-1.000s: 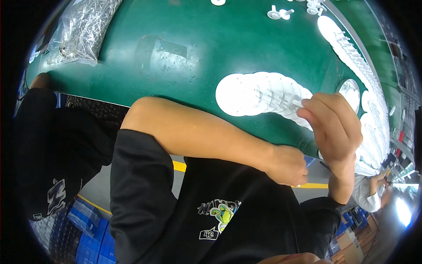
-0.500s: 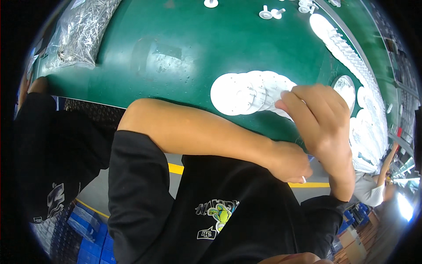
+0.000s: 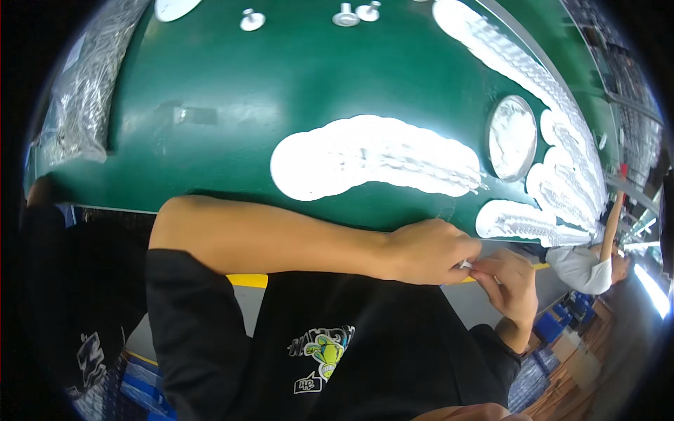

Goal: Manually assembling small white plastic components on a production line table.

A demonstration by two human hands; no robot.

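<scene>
Just off the table's near edge, my left hand [image 3: 432, 251] is closed, with a small white piece [image 3: 465, 264] showing at its fingers. Thumb and fingers of my right hand [image 3: 514, 282] pinch at that same piece, so both hands meet there. What else lies inside the left fist is hidden. Beyond the hands, a curved row of overlapping white discs [image 3: 316, 165] lies on the green table [image 3: 281, 77]. Thin pins seem to stick out along the row, but glare blurs them.
A round metal dish [image 3: 512, 137] stands right of the row, with more white discs [image 3: 516, 219] along the right edge. White flanged parts [image 3: 346, 15] sit at the back. A clear plastic bag [image 3: 88, 105] lies far left. People are beside me and at far right.
My right hand has come down from over the white discs to my left hand and now touches the white piece. The left hand stays closed. The whole view has shifted.
</scene>
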